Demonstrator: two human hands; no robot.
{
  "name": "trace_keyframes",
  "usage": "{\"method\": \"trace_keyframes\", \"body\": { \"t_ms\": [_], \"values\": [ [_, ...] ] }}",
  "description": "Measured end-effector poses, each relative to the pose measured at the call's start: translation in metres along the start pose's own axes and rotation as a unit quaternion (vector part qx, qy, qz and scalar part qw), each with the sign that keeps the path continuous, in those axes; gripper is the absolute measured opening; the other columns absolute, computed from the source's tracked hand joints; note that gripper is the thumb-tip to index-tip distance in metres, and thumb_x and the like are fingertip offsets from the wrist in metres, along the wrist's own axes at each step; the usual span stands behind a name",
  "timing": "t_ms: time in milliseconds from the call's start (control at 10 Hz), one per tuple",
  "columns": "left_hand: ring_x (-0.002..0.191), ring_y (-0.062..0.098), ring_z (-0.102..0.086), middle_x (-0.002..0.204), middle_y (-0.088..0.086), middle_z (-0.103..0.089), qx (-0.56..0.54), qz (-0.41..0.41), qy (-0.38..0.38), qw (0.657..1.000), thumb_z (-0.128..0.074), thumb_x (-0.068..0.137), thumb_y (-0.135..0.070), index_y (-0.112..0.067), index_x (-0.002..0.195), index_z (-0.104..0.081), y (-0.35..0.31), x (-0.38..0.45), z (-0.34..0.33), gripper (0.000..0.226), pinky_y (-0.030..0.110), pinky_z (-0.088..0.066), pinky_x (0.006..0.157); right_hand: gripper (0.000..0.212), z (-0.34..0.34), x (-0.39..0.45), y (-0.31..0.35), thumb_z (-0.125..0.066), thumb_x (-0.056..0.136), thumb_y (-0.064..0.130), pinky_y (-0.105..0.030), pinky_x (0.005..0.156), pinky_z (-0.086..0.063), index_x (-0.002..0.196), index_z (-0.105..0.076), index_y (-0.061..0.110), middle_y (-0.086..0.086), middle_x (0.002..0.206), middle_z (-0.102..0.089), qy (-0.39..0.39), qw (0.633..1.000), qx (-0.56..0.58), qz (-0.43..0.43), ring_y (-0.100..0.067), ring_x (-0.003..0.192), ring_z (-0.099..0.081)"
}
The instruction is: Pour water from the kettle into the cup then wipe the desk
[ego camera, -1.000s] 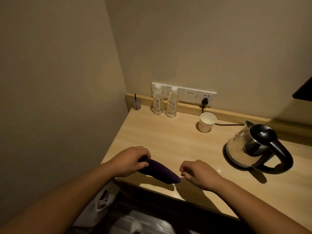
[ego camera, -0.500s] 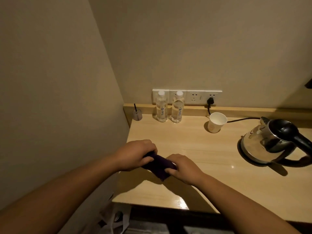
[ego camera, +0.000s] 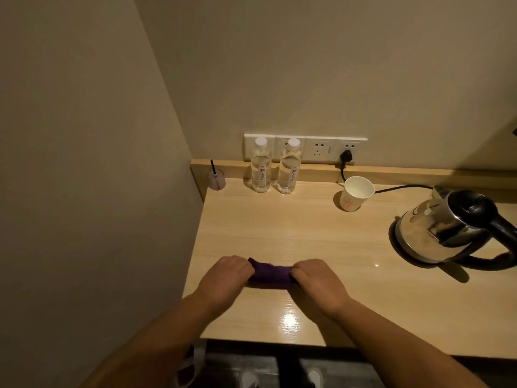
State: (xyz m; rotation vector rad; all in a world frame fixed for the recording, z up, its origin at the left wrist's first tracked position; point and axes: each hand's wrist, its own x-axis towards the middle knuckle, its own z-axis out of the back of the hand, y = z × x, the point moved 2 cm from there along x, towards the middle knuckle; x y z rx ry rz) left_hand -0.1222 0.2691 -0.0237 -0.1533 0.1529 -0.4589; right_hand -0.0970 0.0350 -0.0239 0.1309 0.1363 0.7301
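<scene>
A folded dark purple cloth (ego camera: 270,275) lies on the light wooden desk (ego camera: 279,228) near its front edge. My left hand (ego camera: 228,275) grips the cloth's left end and my right hand (ego camera: 316,278) grips its right end, both with fingers curled over it. A white paper cup (ego camera: 355,194) stands upright at the back, right of centre. The steel kettle (ego camera: 447,225) with a black lid and handle sits on its base at the right, its cord running to the wall socket.
Two clear water bottles (ego camera: 275,166) stand at the back under the socket strip (ego camera: 321,148). A small clear jar with a black stick (ego camera: 216,179) sits in the back left corner. A wall closes the left side. Shoes and floor show below the desk edge.
My right hand has come onto the cloth and now grips its right end. Both hands have moved the cloth further onto the desk and stretched it out sideways.
</scene>
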Motion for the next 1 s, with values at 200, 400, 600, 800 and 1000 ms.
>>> {"method": "trace_keyframes", "body": {
  "t_ms": [200,400,600,800,1000],
  "values": [
    [0.115,0.014,-0.059,0.126,-0.004,-0.063,0.008,-0.044,0.028,0.999,-0.065,0.079,-0.046,-0.026,0.116,-0.065,-0.002,-0.037,-0.051,0.042,0.031,-0.050,0.090,0.061,-0.051,-0.057,0.007,-0.046,0.090,0.059,-0.045,0.106,-0.028,0.130,-0.056,0.014,-0.008,0.140,-0.053,0.041,0.999,-0.004,0.014,-0.024,0.129,-0.048],
    [0.129,0.018,-0.049,0.144,-0.001,-0.048,0.062,-0.058,0.071,0.994,-0.039,0.091,-0.058,-0.023,0.138,-0.049,0.006,-0.057,-0.063,0.059,0.043,-0.040,0.100,0.068,-0.046,-0.058,0.008,-0.033,0.094,0.062,-0.048,0.107,-0.017,0.138,-0.048,0.012,-0.009,0.146,-0.045,0.071,0.997,-0.026,0.020,-0.024,0.136,-0.040],
    [0.133,0.018,-0.044,0.147,-0.001,-0.044,0.048,-0.052,0.081,0.994,-0.027,0.095,-0.060,-0.021,0.140,-0.045,0.004,-0.057,-0.054,0.063,0.040,-0.025,0.107,0.068,-0.036,-0.054,0.012,-0.034,0.093,0.065,-0.044,0.105,-0.020,0.137,-0.048,0.015,-0.005,0.142,-0.051,0.028,0.999,-0.010,0.013,-0.022,0.132,-0.046],
    [0.127,0.016,-0.049,0.141,-0.001,-0.051,0.005,-0.025,0.053,0.998,-0.026,0.094,-0.062,-0.020,0.138,-0.047,-0.007,-0.053,-0.030,0.064,0.029,-0.028,0.106,0.056,0.000,-0.039,0.022,-0.025,0.091,0.063,-0.034,0.075,-0.050,0.105,-0.061,0.023,0.001,0.100,-0.065,0.070,0.993,0.080,-0.051,-0.020,0.090,-0.061],
    [0.069,0.016,-0.053,0.074,-0.002,-0.059,-0.151,0.067,0.246,0.955,-0.030,0.094,-0.059,-0.019,0.078,-0.061,-0.025,-0.001,0.045,0.053,0.035,-0.041,0.067,0.042,0.055,0.004,0.009,-0.047,0.091,0.053,-0.029,0.057,-0.037,0.067,-0.057,0.020,0.004,0.062,-0.053,0.269,0.941,0.183,-0.094,-0.012,0.060,-0.049]
  ]
}}
